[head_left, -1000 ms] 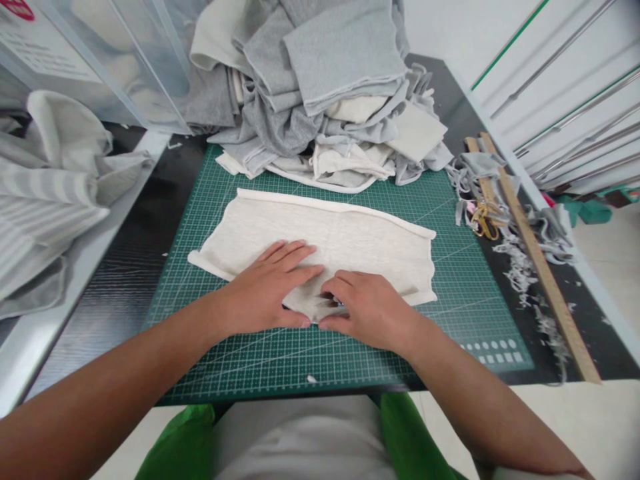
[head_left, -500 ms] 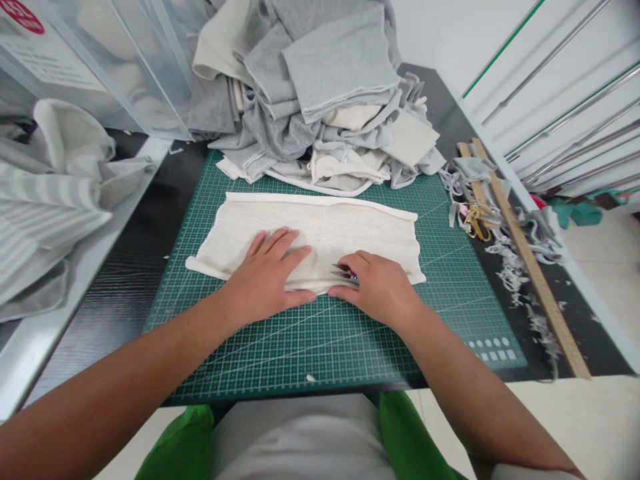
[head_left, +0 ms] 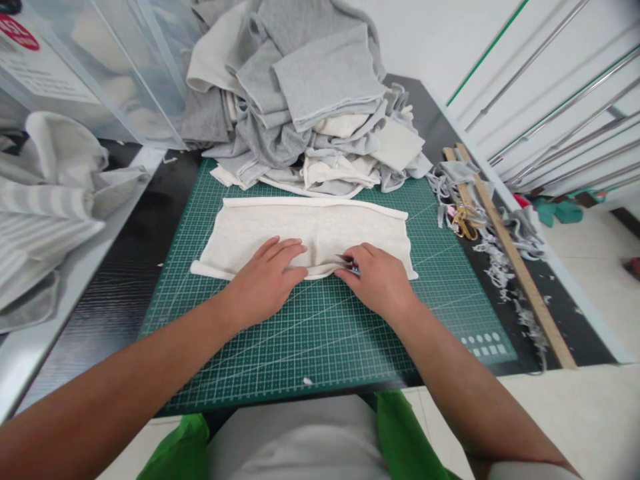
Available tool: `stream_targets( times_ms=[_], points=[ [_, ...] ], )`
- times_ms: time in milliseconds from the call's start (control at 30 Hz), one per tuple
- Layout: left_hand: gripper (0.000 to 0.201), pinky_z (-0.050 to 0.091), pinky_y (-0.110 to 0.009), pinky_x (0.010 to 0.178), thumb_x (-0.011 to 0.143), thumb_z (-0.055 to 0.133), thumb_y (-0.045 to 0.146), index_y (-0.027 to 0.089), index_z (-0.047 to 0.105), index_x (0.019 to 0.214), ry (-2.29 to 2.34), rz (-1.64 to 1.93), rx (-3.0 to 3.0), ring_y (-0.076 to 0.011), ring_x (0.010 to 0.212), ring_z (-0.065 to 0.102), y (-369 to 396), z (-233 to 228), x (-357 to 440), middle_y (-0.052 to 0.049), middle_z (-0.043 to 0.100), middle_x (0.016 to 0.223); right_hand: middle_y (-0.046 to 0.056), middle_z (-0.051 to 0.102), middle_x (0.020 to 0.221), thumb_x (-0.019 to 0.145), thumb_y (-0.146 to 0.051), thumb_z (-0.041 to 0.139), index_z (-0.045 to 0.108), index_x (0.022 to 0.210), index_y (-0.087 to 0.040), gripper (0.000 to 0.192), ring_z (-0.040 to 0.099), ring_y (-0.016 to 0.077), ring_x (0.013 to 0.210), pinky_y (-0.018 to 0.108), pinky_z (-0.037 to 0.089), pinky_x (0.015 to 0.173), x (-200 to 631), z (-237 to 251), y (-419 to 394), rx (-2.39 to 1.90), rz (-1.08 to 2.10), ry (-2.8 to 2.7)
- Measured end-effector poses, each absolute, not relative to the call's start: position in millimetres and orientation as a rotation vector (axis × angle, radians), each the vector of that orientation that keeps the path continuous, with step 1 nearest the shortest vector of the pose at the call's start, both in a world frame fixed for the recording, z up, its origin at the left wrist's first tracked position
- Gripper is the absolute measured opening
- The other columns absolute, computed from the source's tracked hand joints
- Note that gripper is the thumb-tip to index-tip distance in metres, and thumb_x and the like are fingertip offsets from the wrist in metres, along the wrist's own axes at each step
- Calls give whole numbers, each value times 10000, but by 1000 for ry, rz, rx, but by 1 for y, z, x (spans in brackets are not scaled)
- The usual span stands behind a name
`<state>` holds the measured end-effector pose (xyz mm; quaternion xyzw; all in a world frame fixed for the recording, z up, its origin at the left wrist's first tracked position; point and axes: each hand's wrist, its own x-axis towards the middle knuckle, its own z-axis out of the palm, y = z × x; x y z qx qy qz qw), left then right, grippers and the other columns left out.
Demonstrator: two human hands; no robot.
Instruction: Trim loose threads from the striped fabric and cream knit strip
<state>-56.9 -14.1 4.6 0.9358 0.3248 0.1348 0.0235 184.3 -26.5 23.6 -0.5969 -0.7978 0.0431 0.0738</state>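
A cream knit fabric panel [head_left: 265, 227] with rolled edges lies lengthwise on a green cutting mat [head_left: 310, 333]. My left hand [head_left: 265, 277] rests over its near edge left of the middle, fingers stretched out and thumb apart at the edge. My right hand [head_left: 377, 277] is closed around small thread snips [head_left: 350, 263], whose pointed blades stick out to the left over the fabric. The thumb and fingers of that hand also sit at the panel's near edge, which is slightly raised between the hands. Most of the snips is hidden in the palm.
A tall heap of grey and cream fabric pieces [head_left: 330, 73] stands behind the panel. To the right lie wooden strips [head_left: 520, 260], gold-handled scissors [head_left: 465, 223] and fabric scraps [head_left: 500, 267]. Striped cloth [head_left: 45, 213] and a clear plastic bin [head_left: 125, 80] are at left.
My left thumb has moved up from below the panel's near edge onto it, and the fingers have drawn in. The near edge between my hands now shows a slight pucker.
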Motion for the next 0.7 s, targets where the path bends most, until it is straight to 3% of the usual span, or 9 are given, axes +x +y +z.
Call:
stream_targets(
  times_ms=[133, 233, 367, 533, 700],
  points=[
    [161, 362, -471, 1074, 871, 505, 104, 142, 662, 873, 1025, 546, 2987, -263, 1161, 485, -8, 7, -58, -114, 569, 1144, 41, 639, 933, 865, -309, 596, 627, 937, -208, 129, 571, 204, 874, 312, 398, 693, 183, 25, -27, -1778, 18, -2410],
    [133, 456, -429, 896, 869, 516, 121, 154, 640, 833, 1095, 638, 3084, -253, 1006, 522, -5, 8, -58, -88, 601, 1010, 51, 634, 949, 849, -216, 573, 641, 928, -210, 104, 546, 216, 913, 320, 399, 718, 183, 26, -28, -1742, -39, -2428],
    [139, 447, -385, 731, 882, 498, 143, 174, 599, 793, 1109, 539, 3182, -231, 841, 524, -5, 8, -57, -61, 587, 858, 65, 637, 959, 827, -189, 555, 643, 925, -201, 133, 526, 222, 928, 328, 400, 733, 183, 26, -28, -1716, -32, -2435],
    [105, 417, -334, 670, 844, 501, 120, 175, 575, 795, 1023, 287, 3108, -203, 766, 520, -11, 6, -61, -45, 549, 803, 53, 642, 913, 779, -209, 566, 637, 884, -202, 127, 532, 222, 911, 329, 396, 722, 180, 28, -33, -1687, 18, -2513],
    [75, 408, -279, 699, 860, 507, 181, 187, 580, 876, 918, 310, 2750, -153, 782, 539, -12, 10, -69, -12, 579, 842, 41, 649, 904, 764, -236, 565, 642, 836, -204, 110, 559, 206, 888, 307, 393, 700, 183, 31, -35, -1584, 169, -2625]
  ],
)
